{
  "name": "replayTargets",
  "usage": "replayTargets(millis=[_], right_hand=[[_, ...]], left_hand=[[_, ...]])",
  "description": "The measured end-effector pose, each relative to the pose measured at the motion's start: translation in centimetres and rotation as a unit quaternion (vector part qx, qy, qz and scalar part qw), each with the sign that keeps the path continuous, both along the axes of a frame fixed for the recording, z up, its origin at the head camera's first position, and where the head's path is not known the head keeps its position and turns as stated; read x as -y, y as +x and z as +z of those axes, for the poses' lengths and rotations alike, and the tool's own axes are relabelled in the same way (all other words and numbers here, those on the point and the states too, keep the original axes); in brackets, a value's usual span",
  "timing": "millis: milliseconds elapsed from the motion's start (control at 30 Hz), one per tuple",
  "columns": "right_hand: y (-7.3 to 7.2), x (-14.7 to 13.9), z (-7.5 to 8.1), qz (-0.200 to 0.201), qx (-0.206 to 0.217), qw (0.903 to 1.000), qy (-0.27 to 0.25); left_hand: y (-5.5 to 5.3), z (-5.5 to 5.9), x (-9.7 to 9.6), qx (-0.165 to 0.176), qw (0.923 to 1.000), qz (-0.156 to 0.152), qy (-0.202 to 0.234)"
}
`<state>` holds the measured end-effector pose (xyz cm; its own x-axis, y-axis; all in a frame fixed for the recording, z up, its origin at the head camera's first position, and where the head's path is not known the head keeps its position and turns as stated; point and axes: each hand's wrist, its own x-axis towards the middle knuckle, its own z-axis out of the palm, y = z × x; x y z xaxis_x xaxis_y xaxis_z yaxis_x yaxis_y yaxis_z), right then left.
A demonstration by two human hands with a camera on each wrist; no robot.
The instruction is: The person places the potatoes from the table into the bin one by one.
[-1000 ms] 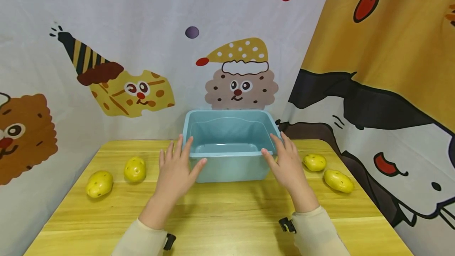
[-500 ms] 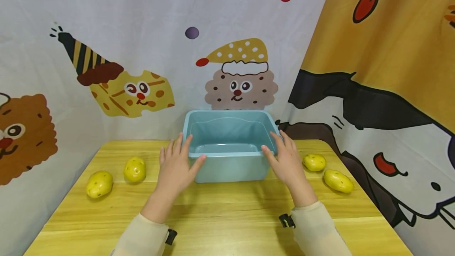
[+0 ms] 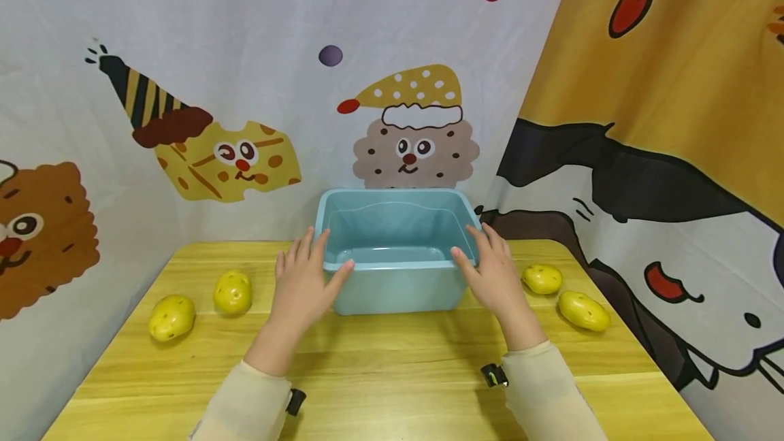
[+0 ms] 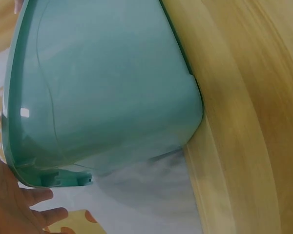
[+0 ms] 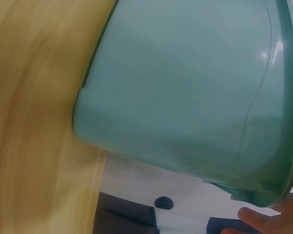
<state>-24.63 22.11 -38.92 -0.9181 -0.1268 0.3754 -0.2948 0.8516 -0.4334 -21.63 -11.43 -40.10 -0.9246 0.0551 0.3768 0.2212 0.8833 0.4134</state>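
Observation:
A light blue plastic bin (image 3: pixel 398 289) stands upright at the table's far edge, its inside bare. My left hand (image 3: pixel 301 291) is at its near left corner, fingers spread and thumb near the front rim. At the near right corner, my right hand (image 3: pixel 495 281) has its fingers extended over the side rim and its thumb by the front rim. Both wrist views show the bin's outer front wall (image 4: pixel 112 83), with the left fingers (image 4: pixel 53 216) and the right fingers (image 5: pixel 254 219) partly visible beyond the rim. How firmly either hand touches is unclear.
Two yellow potato-like pieces lie on the left, one nearer (image 3: pixel 172 318) and one farther (image 3: pixel 233 292). Two more lie on the right, one farther (image 3: pixel 542 280) and one nearer (image 3: pixel 583 312). A cartoon-printed cloth (image 3: pixel 245 33) hangs behind the wooden table (image 3: pixel 392 373).
Both hands have shifted slightly forward at the bin's corners. The bin and the yellow pieces stay practically where they were.

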Motion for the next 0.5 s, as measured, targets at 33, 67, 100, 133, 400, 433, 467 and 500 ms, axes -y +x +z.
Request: replayTargets(millis=[33, 67, 100, 133, 400, 433, 467, 500], right_hand=[[-0.06, -0.04, -0.01, 0.0, 0.001, 1.0, 0.001], [-0.1, -0.09, -0.01, 0.0, 0.003, 1.0, 0.002], [-0.16, -0.12, -0.02, 0.0, 0.004, 1.0, 0.003], [-0.21, -0.15, -0.01, 0.0, 0.006, 1.0, 0.003], [-0.5, -0.35, 0.05, 0.003, 0.014, 0.9999, 0.006], [-0.55, -0.38, 0.06, 0.002, 0.016, 0.9998, 0.007], [-0.6, -0.42, 0.06, 0.002, 0.018, 0.9998, 0.008], [-0.64, -0.46, 0.06, 0.001, 0.02, 0.9998, 0.009]], left_hand=[[-0.04, 0.03, 0.01, -0.002, 1.0, 0.0, 0.0], [-0.08, 0.06, 0.03, -0.003, 1.0, -0.001, 0.001], [-0.12, 0.08, 0.04, -0.002, 1.0, -0.001, 0.001], [-0.15, 0.12, 0.04, -0.002, 1.0, -0.002, 0.001], [-0.44, 0.46, 0.02, 0.006, 1.0, -0.001, 0.003], [-0.48, 0.51, 0.0, 0.005, 1.0, 0.0, 0.004], [-0.53, 0.55, -0.02, 0.004, 1.0, 0.0, 0.004], [-0.57, 0.59, -0.04, 0.003, 1.0, 0.0, 0.004]])
